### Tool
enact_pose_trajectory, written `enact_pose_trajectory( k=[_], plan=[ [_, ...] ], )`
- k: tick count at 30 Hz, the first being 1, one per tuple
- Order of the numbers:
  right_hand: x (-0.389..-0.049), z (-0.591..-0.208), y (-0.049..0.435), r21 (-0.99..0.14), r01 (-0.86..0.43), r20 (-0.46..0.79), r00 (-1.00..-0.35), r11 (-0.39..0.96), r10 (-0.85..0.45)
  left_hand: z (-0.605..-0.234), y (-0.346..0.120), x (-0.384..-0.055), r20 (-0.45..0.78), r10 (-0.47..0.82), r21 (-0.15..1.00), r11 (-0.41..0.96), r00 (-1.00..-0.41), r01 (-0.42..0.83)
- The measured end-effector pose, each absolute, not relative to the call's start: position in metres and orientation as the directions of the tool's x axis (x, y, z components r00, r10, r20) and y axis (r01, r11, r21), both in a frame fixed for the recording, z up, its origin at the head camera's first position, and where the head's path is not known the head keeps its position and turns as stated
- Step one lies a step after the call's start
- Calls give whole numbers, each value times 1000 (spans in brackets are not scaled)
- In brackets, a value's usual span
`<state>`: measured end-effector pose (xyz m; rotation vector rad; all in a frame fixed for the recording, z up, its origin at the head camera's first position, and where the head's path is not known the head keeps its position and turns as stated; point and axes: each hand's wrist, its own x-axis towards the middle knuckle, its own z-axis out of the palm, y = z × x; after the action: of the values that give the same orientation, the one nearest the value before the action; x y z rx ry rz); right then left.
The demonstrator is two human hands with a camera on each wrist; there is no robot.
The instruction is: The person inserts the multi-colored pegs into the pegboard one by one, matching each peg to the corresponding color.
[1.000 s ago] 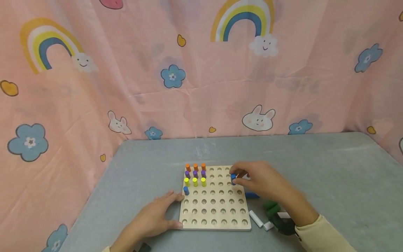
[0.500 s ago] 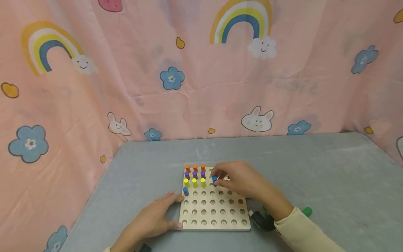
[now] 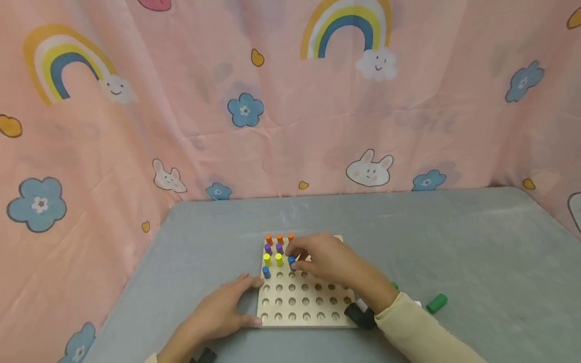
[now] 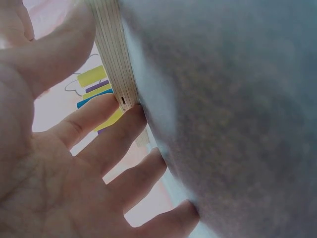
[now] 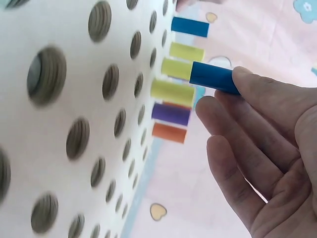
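Note:
A pale wooden pegboard [image 3: 285, 295] with rows of round holes lies on the grey table. Thumb and fingertips of my right hand [image 3: 324, 257] pinch a blue peg [image 5: 214, 78], held above the board and apart from its face in the right wrist view. Orange pegs [image 3: 269, 239], purple pegs [image 3: 268, 249] and yellow pegs [image 3: 267, 260] stand in the far left rows, partly hidden by that hand. One blue peg [image 3: 266, 273] stands at the left end of the fourth row. My left hand [image 3: 222, 310], fingers spread, touches the board's left edge [image 4: 116, 59].
A green peg [image 3: 437, 303] lies on the table to the right, beyond my right sleeve [image 3: 422, 327]. Other loose pegs there are mostly hidden under the forearm. A pink patterned curtain [image 3: 290, 151] hangs behind the table's far edge.
My right hand has carried the blue peg leftward across the board, from its right edge to near the third column. The left hand has stayed at the left edge.

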<state>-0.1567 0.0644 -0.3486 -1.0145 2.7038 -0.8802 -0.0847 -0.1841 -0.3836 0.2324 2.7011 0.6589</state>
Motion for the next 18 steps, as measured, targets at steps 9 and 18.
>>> enact_pose_trajectory(
  k=[9,18],
  plan=[
    [-156,-355,43,-557,-519,27,-792,648,-610,-381,-185,-85,-283,239,474,877,-929,82],
    [-155,-362,30,-529,-519,13,-797,672,-604,-382,-186,-84,-283,245,477,875,-927,85]
  ],
)
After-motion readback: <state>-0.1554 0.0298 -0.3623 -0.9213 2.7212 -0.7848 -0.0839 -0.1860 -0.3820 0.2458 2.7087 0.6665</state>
